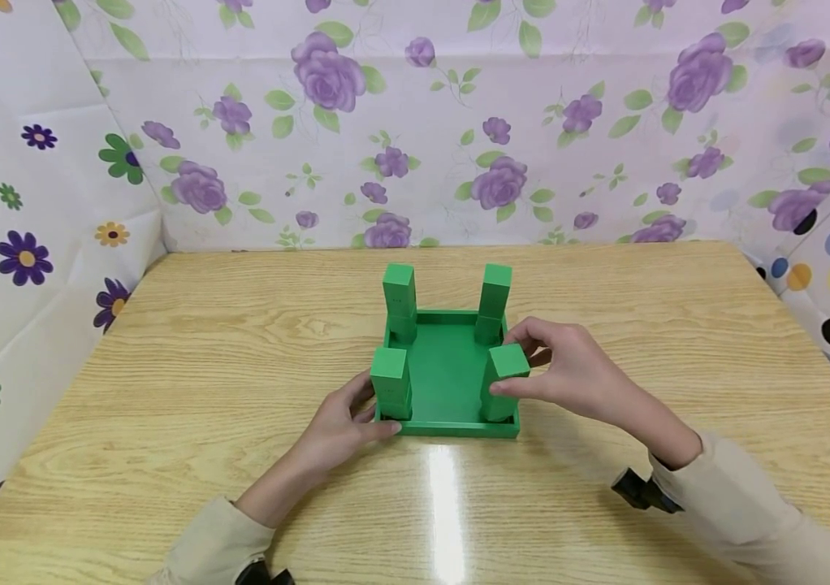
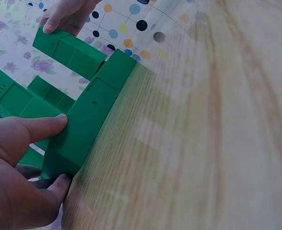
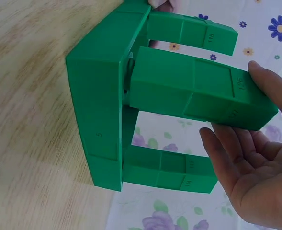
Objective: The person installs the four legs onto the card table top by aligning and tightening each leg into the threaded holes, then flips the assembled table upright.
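Observation:
A shallow square green tray (image 1: pixel 451 429) lies on the table with a tall square green post at each corner. My left hand (image 1: pixel 335 435) grips its near left corner, thumb along the near rim and fingers at the left side. Beside that hand rises the near left post (image 1: pixel 391 382). My right hand (image 1: pixel 576 378) holds the near right post (image 1: pixel 508 360) by its upper part, between thumb and fingers. In the right wrist view this held post (image 3: pixel 179 86) leans a little, and a narrow gap shows at its base. Small numbers are pressed into its sides.
Behind stand the far left post (image 1: pixel 400 296) and the far right post (image 1: pixel 494 296). The wooden table (image 1: pixel 239 341) spreads around the tray. A flowered sheet (image 1: pixel 415 122) hangs along the back, with patterned sheets at both sides.

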A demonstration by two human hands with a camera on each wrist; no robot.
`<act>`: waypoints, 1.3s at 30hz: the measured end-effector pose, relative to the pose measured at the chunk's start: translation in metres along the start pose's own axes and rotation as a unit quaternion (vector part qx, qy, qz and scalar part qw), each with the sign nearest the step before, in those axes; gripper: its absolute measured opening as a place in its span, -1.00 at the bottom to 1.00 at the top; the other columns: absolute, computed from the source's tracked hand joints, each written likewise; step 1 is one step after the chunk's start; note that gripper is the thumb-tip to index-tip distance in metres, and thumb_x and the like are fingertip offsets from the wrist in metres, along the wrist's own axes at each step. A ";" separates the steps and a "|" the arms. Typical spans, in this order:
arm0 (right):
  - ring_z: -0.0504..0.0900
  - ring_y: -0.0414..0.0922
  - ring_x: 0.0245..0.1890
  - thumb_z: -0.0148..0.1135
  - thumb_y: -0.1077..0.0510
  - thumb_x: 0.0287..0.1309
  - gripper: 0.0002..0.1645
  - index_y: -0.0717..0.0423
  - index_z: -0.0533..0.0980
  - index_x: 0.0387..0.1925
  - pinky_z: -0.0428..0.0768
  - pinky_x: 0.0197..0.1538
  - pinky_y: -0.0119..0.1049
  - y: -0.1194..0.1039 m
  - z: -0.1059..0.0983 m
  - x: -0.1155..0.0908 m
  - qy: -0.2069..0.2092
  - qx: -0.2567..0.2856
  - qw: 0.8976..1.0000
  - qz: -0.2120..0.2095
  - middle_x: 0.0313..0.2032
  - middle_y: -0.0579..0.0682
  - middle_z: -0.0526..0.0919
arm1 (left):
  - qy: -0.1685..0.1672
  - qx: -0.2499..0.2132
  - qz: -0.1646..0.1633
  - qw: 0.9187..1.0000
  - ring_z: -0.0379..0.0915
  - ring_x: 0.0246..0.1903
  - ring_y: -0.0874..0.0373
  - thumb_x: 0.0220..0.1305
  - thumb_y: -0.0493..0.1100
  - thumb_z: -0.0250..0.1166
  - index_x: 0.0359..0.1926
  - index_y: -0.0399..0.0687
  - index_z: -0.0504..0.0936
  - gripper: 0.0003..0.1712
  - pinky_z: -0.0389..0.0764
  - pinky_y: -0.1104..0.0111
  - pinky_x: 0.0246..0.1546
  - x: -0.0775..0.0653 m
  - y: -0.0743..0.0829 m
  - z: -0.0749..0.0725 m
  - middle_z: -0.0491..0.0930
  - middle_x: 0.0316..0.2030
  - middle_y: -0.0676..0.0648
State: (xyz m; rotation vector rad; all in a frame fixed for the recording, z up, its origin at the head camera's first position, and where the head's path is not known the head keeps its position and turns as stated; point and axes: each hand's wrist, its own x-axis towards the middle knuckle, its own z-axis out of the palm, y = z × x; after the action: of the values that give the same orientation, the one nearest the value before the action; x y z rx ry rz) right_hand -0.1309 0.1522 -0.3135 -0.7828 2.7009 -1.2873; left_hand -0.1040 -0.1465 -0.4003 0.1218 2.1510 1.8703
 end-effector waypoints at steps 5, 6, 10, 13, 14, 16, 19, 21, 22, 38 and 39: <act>0.53 -0.18 -0.41 0.59 0.10 -0.14 -0.58 0.12 0.54 -0.28 0.68 -0.18 -0.09 0.000 0.002 -0.001 0.015 -0.015 1.000 -0.004 -0.46 -0.13 0.54 | -0.001 -0.001 0.001 1.000 0.10 0.36 -0.05 0.05 -0.48 0.40 0.43 -0.15 0.22 -0.07 0.32 0.35 0.26 0.000 0.000 0.000 0.28 0.33 -0.20; 0.53 -0.17 -0.41 0.58 0.10 -0.13 -0.58 0.12 0.53 -0.28 0.67 -0.18 -0.08 0.001 0.002 -0.001 0.016 -0.018 1.000 -0.006 -0.46 -0.13 0.53 | -0.001 -0.001 0.001 1.000 0.10 0.36 -0.05 0.05 -0.48 0.40 0.43 -0.15 0.22 -0.07 0.32 0.35 0.26 0.000 0.000 0.000 0.28 0.32 -0.20; 0.54 -0.14 -0.33 0.56 0.10 -0.08 -0.58 0.13 0.53 -0.22 0.66 -0.14 -0.06 0.001 0.005 -0.002 0.020 -0.027 0.999 -0.010 -0.38 -0.13 0.56 | -0.001 -0.001 0.003 1.000 0.10 0.36 -0.05 0.05 -0.48 0.40 0.43 -0.15 0.22 -0.08 0.32 0.35 0.26 0.000 0.001 0.000 0.28 0.32 -0.20; 0.57 -0.07 -0.18 0.52 0.10 -0.03 -0.56 0.15 0.54 -0.13 0.63 -0.06 -0.04 0.001 0.007 -0.003 0.023 -0.033 0.999 -0.019 -0.23 -0.09 0.62 | -0.002 -0.003 0.005 1.000 0.10 0.36 -0.05 0.05 -0.47 0.40 0.43 -0.16 0.22 -0.08 0.31 0.35 0.27 -0.001 0.001 0.000 0.28 0.33 -0.21; 0.57 -0.05 -0.13 0.51 0.09 -0.01 -0.54 0.16 0.53 -0.10 0.61 -0.03 -0.03 0.001 0.008 -0.003 0.022 -0.035 0.999 -0.025 -0.18 -0.07 0.62 | -0.002 -0.003 0.005 1.000 0.10 0.36 -0.05 0.05 -0.47 0.40 0.43 -0.16 0.22 -0.08 0.31 0.35 0.27 -0.001 0.001 0.000 0.28 0.32 -0.20; 0.56 -0.02 -0.03 0.52 0.09 -0.02 -0.48 0.16 0.52 -0.03 0.58 0.03 -0.01 0.001 0.008 -0.003 0.015 -0.032 0.999 -0.036 -0.09 -0.04 0.63 | -0.002 -0.003 0.005 1.000 0.10 0.36 -0.05 0.05 -0.46 0.41 0.42 -0.16 0.23 -0.09 0.30 0.34 0.28 -0.001 0.000 0.000 0.28 0.32 -0.20; 0.51 -0.01 0.08 0.51 0.10 -0.01 -0.40 0.12 0.49 0.07 0.53 0.09 0.03 0.003 0.005 -0.002 -0.017 -0.010 0.999 -0.049 0.01 -0.05 0.60 | -0.002 -0.002 0.008 1.000 0.10 0.36 -0.05 0.05 -0.46 0.41 0.42 -0.16 0.24 -0.09 0.29 0.32 0.29 -0.001 0.000 0.000 0.29 0.32 -0.19; 0.47 -0.04 0.14 0.50 0.09 0.01 -0.37 0.07 0.47 0.13 0.49 0.14 0.04 0.006 0.000 -0.001 -0.050 0.018 0.997 -0.047 0.05 -0.10 0.57 | -0.002 -0.001 0.010 1.000 0.10 0.36 -0.05 0.05 -0.46 0.41 0.42 -0.16 0.24 -0.09 0.29 0.30 0.29 -0.001 0.000 0.000 0.29 0.32 -0.20; 0.46 -0.06 0.16 0.48 0.09 0.03 -0.37 0.03 0.47 0.15 0.47 0.16 0.05 0.008 -0.003 0.000 -0.068 0.034 0.996 -0.045 0.08 -0.12 0.56 | -0.002 -0.001 0.011 1.000 0.10 0.36 -0.06 0.05 -0.46 0.41 0.42 -0.17 0.23 -0.09 0.29 0.30 0.29 -0.001 0.000 -0.001 0.29 0.32 -0.20; 0.54 -0.08 0.12 0.29 0.27 0.21 -0.38 0.25 0.37 0.29 0.55 0.13 -0.22 0.028 -0.018 0.007 -0.203 0.162 0.964 -0.053 0.18 0.08 0.50 | -0.006 -0.006 0.010 1.000 0.06 0.38 -0.07 0.06 -0.47 0.40 0.43 -0.20 0.21 -0.08 0.29 0.30 0.29 -0.001 -0.001 0.000 0.25 0.35 -0.22; 0.54 -0.10 0.12 0.30 0.25 0.21 -0.39 0.24 0.38 0.28 0.56 0.13 -0.20 0.027 -0.018 0.007 -0.200 0.154 0.966 -0.049 0.18 0.07 0.50 | -0.007 -0.006 0.011 1.000 0.06 0.38 -0.07 0.06 -0.47 0.40 0.43 -0.19 0.21 -0.08 0.29 0.29 0.29 -0.001 -0.001 0.000 0.25 0.35 -0.21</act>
State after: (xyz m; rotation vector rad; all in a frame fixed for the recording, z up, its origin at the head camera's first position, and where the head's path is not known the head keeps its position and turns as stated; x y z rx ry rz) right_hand -0.1527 0.1765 -0.3209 -1.0156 2.1126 -1.3485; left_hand -0.1035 -0.1471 -0.4007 0.1564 2.1374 1.8888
